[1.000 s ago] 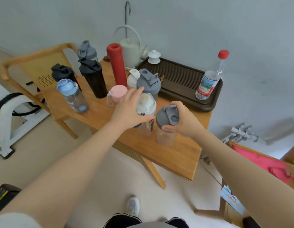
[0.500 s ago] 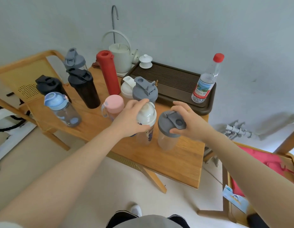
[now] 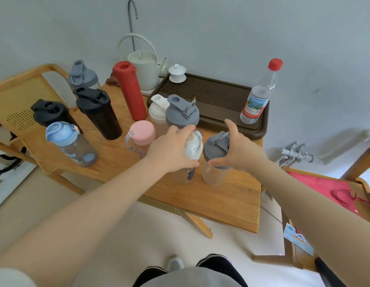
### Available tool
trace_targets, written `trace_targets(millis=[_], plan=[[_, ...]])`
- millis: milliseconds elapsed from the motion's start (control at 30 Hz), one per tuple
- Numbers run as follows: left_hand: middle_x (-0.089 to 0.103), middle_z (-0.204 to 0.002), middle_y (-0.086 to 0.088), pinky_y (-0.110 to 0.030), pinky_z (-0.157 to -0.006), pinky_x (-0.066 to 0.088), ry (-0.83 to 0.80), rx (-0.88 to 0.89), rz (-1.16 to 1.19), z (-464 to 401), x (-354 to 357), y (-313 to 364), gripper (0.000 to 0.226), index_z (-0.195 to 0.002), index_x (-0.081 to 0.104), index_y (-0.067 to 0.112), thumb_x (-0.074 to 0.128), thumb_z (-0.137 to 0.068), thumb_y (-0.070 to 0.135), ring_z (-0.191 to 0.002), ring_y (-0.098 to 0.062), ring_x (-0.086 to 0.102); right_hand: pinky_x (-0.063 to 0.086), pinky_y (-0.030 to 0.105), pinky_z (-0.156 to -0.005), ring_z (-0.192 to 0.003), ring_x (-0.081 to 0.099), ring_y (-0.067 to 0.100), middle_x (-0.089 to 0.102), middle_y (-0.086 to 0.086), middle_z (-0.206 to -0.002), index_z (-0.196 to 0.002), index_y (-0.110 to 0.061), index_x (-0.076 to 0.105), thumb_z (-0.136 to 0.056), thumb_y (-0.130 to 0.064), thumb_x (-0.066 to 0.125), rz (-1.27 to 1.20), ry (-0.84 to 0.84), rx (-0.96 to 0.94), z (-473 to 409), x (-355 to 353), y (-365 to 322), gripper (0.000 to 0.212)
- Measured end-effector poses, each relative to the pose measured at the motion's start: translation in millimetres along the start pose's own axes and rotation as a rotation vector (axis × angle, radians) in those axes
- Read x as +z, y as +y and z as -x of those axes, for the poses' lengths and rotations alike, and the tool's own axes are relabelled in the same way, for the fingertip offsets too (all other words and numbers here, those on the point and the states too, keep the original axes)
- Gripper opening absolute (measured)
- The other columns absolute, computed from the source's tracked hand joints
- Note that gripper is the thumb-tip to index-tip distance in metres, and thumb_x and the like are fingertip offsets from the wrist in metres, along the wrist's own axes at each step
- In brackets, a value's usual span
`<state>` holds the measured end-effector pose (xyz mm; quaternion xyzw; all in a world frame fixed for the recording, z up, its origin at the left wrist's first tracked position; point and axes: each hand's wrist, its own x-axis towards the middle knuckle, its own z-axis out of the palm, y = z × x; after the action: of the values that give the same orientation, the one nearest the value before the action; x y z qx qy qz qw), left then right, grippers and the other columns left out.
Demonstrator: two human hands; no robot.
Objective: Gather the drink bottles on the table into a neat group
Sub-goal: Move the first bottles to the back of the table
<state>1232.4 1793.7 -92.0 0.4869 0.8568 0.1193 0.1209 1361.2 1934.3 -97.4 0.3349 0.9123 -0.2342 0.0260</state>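
Note:
My left hand (image 3: 169, 149) grips a clear bottle with a white lid (image 3: 193, 147) from its left side. My right hand (image 3: 237, 149) spans the grey lid of a clear shaker (image 3: 214, 151), thumb on the near rim. Both bottles stand side by side on the wooden table (image 3: 221, 201). Just behind them stand a grey-lidded shaker (image 3: 182, 112), a white-lidded bottle (image 3: 158, 109) and a pink-lidded bottle (image 3: 141, 133). Further left are a tall red bottle (image 3: 130, 92), a black shaker (image 3: 98, 113), a blue-lidded bottle (image 3: 71, 145), a black-lidded bottle (image 3: 49, 110) and another grey-lidded shaker (image 3: 82, 75). A red-capped water bottle (image 3: 258, 96) stands apart on the tea tray.
A dark slatted tea tray (image 3: 217, 96) fills the table's back right. A white kettle (image 3: 142, 68) and a small lidded cup (image 3: 177, 72) stand at the back. A wooden chair (image 3: 18, 88) is on the left, and a red-cushioned chair (image 3: 324, 187) on the right.
Both hands stay on their bottles, which have shifted a little towards the group behind. My right hand's fingers have spread wider over the grey lid.

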Motion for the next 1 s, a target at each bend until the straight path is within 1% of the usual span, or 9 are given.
trace_targets(millis=[167, 267, 367, 467, 600, 700, 767, 867, 1000], plan=[[0.044, -0.128, -0.003, -0.032, -0.071, 0.045, -0.034, 0.046, 0.016, 2, -4, 2, 0.085, -0.135, 0.024, 0.035, 0.071, -0.066, 0.05, -0.107, -0.025, 0.052, 0.055, 0.043, -0.078, -0.096, 0.058, 0.023, 0.055, -0.001, -0.114, -0.129, -0.026, 0.025, -0.05, -0.063, 0.075, 0.193, -0.027, -0.021, 1, 1, 3, 0.101], [0.048, -0.126, 0.003, -0.04, -0.086, 0.049, -0.061, 0.05, 0.124, 5, -20, 7, 0.086, -0.13, 0.028, 0.038, 0.075, -0.059, 0.052, -0.11, -0.022, 0.05, 0.056, 0.038, -0.073, -0.085, 0.057, 0.018, 0.057, -0.002, -0.099, -0.109, -0.023, 0.034, -0.051, -0.056, 0.077, 0.125, -0.052, -0.001, 5, -21, 8, 0.08], [0.049, -0.111, 0.013, -0.03, -0.077, 0.045, 0.014, 0.045, 0.251, 5, -52, 17, 0.08, -0.123, 0.033, 0.036, 0.079, -0.058, 0.047, -0.098, -0.014, 0.05, 0.05, 0.034, -0.069, -0.079, 0.053, 0.015, 0.056, -0.001, -0.09, -0.105, -0.019, 0.036, -0.057, -0.048, 0.078, 0.006, 0.032, 0.026, 7, -69, 13, 0.071], [0.05, -0.111, 0.01, -0.024, -0.072, 0.044, 0.075, 0.05, 0.375, 1, -93, 24, 0.075, -0.119, 0.035, 0.038, 0.08, -0.059, 0.042, -0.096, -0.013, 0.052, 0.041, 0.027, -0.068, -0.086, 0.05, 0.019, 0.052, -0.001, -0.096, -0.112, -0.016, 0.041, -0.061, -0.038, 0.08, -0.084, 0.176, -0.063, 8, -127, -1, 0.068], [0.05, -0.122, 0.009, -0.034, -0.095, 0.045, 0.222, 0.07, 0.558, -7, -144, 27, 0.08, -0.117, 0.041, 0.043, 0.08, -0.047, 0.05, -0.11, -0.014, 0.051, 0.035, 0.013, -0.059, -0.086, 0.051, 0.017, 0.051, -0.006, -0.101, -0.111, -0.031, 0.046, -0.065, -0.03, 0.079, -0.185, 0.286, -0.211, 3, -181, -32, 0.056], [0.051, -0.12, 0.015, -0.031, -0.099, 0.041, 0.384, 0.088, 0.59, -14, -180, 25, 0.083, -0.119, 0.046, 0.039, 0.077, -0.042, 0.048, -0.111, -0.008, 0.05, 0.038, 0.017, -0.058, -0.075, 0.054, 0.014, 0.054, -0.006, -0.094, -0.107, -0.029, 0.049, -0.065, -0.035, 0.077, -0.202, 0.342, -0.269, -9, -200, -60, 0.051], [0.05, -0.113, 0.02, -0.029, -0.097, 0.042, 0.461, 0.073, 0.574, -20, -203, 17, 0.083, -0.124, 0.047, 0.036, 0.075, -0.046, 0.044, -0.109, -0.006, 0.049, 0.037, 0.017, -0.058, -0.08, 0.051, 0.015, 0.052, -0.008, -0.088, -0.104, -0.024, 0.049, -0.065, -0.037, 0.077, -0.199, 0.4, -0.296, -21, -207, -82, 0.049], [0.051, -0.112, 0.02, -0.027, -0.094, 0.043, 0.538, 0.076, 0.585, -28, -234, -6, 0.088, -0.124, 0.047, 0.036, 0.076, -0.043, 0.05, -0.109, -0.005, 0.05, 0.038, 0.018, -0.057, -0.083, 0.051, 0.015, 0.054, -0.004, -0.094, -0.107, -0.018, 0.052, -0.063, -0.04, 0.076, -0.223, 0.465, -0.332, -41, -208, -116, 0.055], [0.049, -0.119, 0.015, -0.026, -0.094, 0.04, 0.591, 0.086, 0.551, -44, -256, -55, 0.079, -0.127, 0.045, 0.034, 0.081, -0.058, 0.04, -0.111, -0.004, 0.048, 0.041, 0.027, -0.06, -0.086, 0.054, 0.019, 0.056, 0.0, -0.097, -0.108, -0.017, 0.049, -0.062, -0.042, 0.076, -0.241, 0.504, -0.363, -75, -192, -163, 0.059]])
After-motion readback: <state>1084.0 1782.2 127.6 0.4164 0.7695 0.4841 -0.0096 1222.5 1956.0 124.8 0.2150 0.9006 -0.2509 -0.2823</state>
